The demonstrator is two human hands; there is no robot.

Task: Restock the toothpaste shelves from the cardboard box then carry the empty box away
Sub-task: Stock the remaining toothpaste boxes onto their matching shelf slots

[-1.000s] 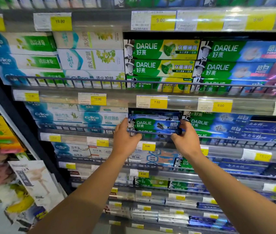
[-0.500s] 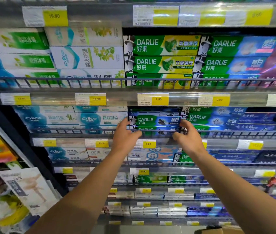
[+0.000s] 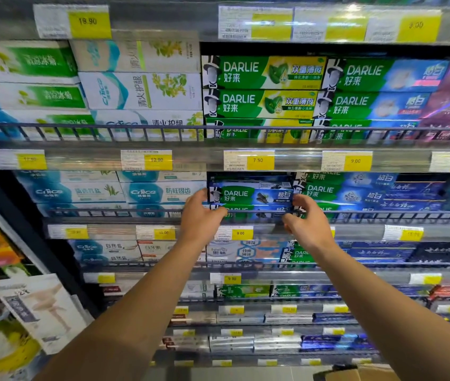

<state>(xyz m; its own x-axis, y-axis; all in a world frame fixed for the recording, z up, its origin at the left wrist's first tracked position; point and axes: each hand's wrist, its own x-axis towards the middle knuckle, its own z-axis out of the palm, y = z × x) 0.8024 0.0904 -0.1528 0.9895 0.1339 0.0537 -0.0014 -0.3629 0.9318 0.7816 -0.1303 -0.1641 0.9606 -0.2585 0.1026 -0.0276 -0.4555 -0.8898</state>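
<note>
Left hand (image 3: pixel 200 215) and right hand (image 3: pixel 307 221) each gripped one end of the carton (image 3: pixel 251 195). Judged light, stiff, crushable; end grips looked suitable for sliding it behind the rail (image 3: pixel 135 213).

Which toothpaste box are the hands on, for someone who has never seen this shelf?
Find the shelf rail with the yellow 7.50 price tag. Just under it, between the left hand and right hand, sits a Darlie box. Unlike the pale Crest boxes to its left, it is green fading to dark blue, picturing black charcoal.
</note>
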